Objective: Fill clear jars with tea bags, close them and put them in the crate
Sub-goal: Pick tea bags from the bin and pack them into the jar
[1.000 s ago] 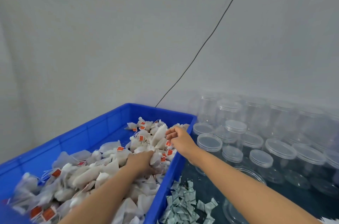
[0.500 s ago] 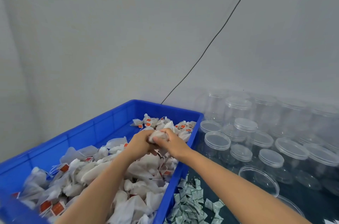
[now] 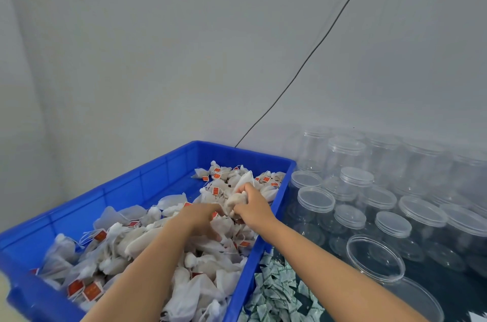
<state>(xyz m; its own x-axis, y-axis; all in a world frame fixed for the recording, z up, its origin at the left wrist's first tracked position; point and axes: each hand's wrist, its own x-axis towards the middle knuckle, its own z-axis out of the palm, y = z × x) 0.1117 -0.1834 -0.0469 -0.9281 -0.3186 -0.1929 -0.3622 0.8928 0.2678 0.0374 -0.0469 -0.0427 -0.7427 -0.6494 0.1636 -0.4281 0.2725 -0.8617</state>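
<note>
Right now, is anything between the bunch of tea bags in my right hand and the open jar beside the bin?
Only the blue bin's right wall lies between. The right hand grips tea bags inside the bin; the open jar stands lidless beyond that wall, so lifting over the rim should do.

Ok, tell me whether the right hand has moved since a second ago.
Yes. The right hand drew back from the blue plastic crate's right rim toward the middle, now gripping white tea bags.
</note>
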